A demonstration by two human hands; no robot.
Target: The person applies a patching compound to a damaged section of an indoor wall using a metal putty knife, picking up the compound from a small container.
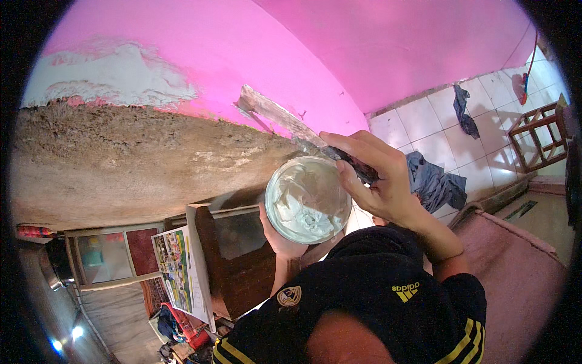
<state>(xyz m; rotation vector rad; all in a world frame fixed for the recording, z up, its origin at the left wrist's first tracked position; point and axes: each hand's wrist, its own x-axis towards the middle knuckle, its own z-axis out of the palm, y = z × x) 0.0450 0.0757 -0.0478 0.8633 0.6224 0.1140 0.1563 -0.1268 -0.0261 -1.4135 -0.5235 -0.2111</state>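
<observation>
While blade tip sits on the wall, notes:
right hand [379, 182]: fingers pinching putty knife [285, 118] handle; keep blade flat.
left hand [280, 239]: fingers curled beneath putty tub [308, 199]; hold level.
patch [115, 76]: beyond fingertips, feather outward.

shirt [376, 285]: black, short sleeves | yellow stripes | round crest | forearms bare

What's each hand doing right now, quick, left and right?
Left hand: closed under a round tub of pale putty, holding it up.
Right hand: closed on the handle of a putty knife, its blade against the pink wall.
</observation>
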